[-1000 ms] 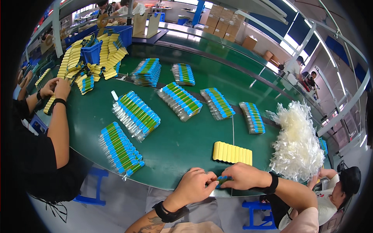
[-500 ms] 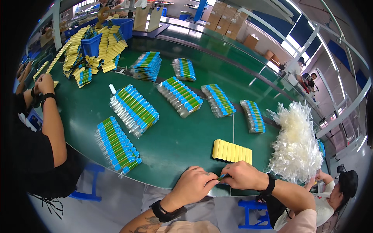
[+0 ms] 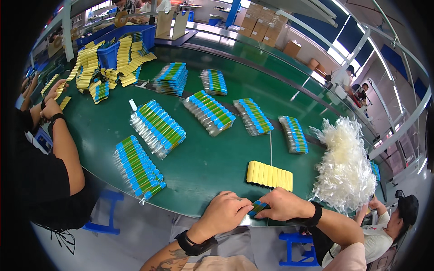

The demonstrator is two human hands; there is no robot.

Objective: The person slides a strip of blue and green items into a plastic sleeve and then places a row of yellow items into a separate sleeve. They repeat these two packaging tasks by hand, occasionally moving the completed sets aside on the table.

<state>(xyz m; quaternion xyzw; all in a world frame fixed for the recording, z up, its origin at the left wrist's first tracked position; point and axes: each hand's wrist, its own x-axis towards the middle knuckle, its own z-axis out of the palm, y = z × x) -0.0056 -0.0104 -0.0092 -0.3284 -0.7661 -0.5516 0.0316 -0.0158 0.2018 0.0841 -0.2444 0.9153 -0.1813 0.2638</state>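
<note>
At table edge, left hand point(image 3: 224, 212) and right hand point(image 3: 282, 205) still pinching blue-green packet point(image 3: 257, 207), unmoved.

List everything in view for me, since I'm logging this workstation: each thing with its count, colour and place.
Small packet: one, blue and green, pinched between both hands at the table's near edge.
Row of yellow pieces: one row, just beyond the hands.
Bagged stacks: at least seven, blue and green, spread across the table.
Clear bag heap: one, whitish, right side.
Yellow piles: many, far left by a blue bin.
Table: one, green.
Co-worker's arm: left edge.
Left hand: on the packet.
Right hand: on the packet.
</note>
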